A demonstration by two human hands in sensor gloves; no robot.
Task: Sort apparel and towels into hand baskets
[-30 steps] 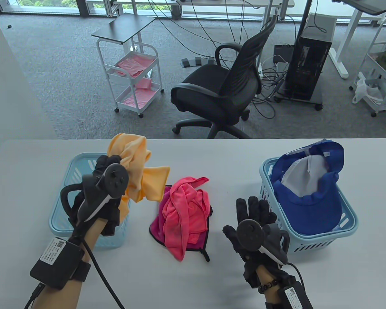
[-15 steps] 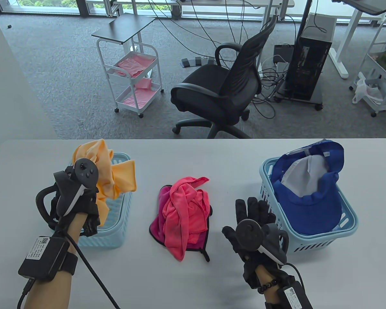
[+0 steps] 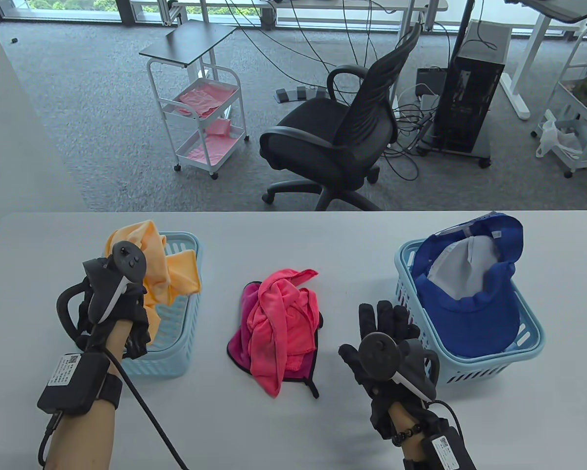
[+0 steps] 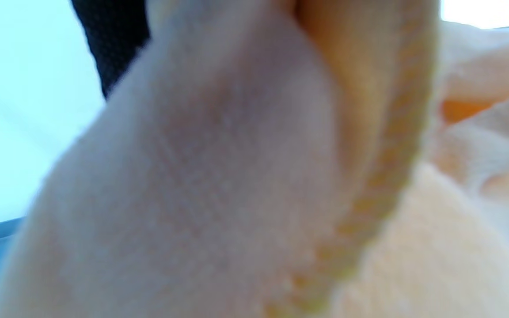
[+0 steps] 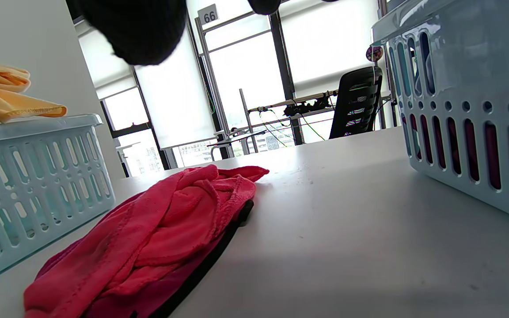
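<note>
Holding orange towel point(image 3: 168, 267) (over left basket point(image 3: 178, 342)): left hand point(image 3: 114, 313).

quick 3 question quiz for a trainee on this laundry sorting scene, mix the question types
1. True or false: the blue cap sits in the right basket.
2. Which cloth lies on the table between the baskets? A) orange towel B) pink towel C) the cap
3. Fill in: the left hand is over the ____ basket, while the right hand lies flat.

Key: 1 true; 2 B; 3 left
</note>
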